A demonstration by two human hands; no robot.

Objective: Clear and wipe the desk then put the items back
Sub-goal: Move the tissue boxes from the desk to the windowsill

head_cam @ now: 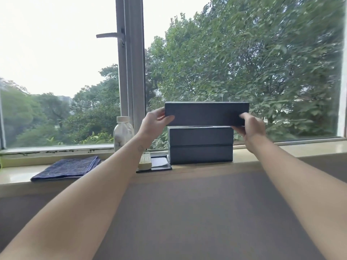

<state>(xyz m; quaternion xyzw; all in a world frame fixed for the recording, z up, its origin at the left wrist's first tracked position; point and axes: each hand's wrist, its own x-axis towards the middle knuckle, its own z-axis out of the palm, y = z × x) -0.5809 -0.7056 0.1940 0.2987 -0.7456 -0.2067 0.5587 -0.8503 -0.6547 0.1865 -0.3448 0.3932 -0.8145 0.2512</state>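
Inspector: Desk (187,212), brown top, lies nearest the lens; two bare forearms reach across it toward the window. Landmark for this entry?

Clerk: Stack of two dark boxes (200,145), standing at the desk's far edge by the sill (291,149).

Inspector: Item being handled?

Clerk: Long dark box (206,113), held level directly above the stack. It is wider than the stack and overhangs it to the right. Its lower edge meets the stack's top line; contact cannot be confirmed.

Inspector: Left hand (154,122)?

Clerk: Clamped on the long dark box's left end, thumb on the front face, fingers behind.

Inspector: Right hand (251,126)?

Clerk: Gripping the right end at its lower corner. Fingers are curled round it but blurred.

Inspector: Remaining items?

Clerk: Just left of the stack, a flat dark tray (159,163) with a pale remote-like object (145,162) at its left side, partly hidden by the left forearm. Further left of the stack, a clear bottle (123,132) stands upright. Furthest left, a folded blue cloth (69,167) lies flat on the sill.
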